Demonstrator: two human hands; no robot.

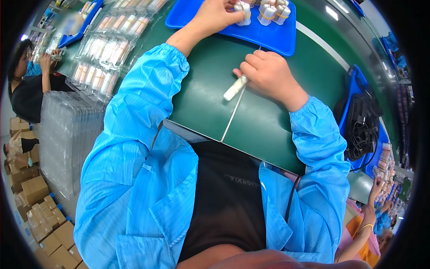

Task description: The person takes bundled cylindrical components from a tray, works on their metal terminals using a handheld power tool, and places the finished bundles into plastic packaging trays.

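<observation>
White cylindrical tube [235,88] lies slanted on the green work surface [201,103], its upper end tucked under my right hand [268,76], which is curled down over it with fingers folded closed around that end; the lower end pokes out free toward me, next to the seam in the tabletop. My left hand [219,13] is stretched forward onto the blue tray [268,33], fingers pinched shut on another small white tube [244,11] standing among the banded bundles of tubes [273,11] at the tray's far side.

From the head view, I judge the risk is mainly at the right hand: I grip only one end, so the tube could pivot or roll away on the smooth surface if my fingers loosen. On the left, a reach this long could knock the bundled tubes over.

My left arm, in a blue smock sleeve [134,112], runs fully extended from the lower left; the right forearm bends in from the right, wrist resting low. Clear blister trays of tubes [103,54] sit off to the left, well apart.
</observation>
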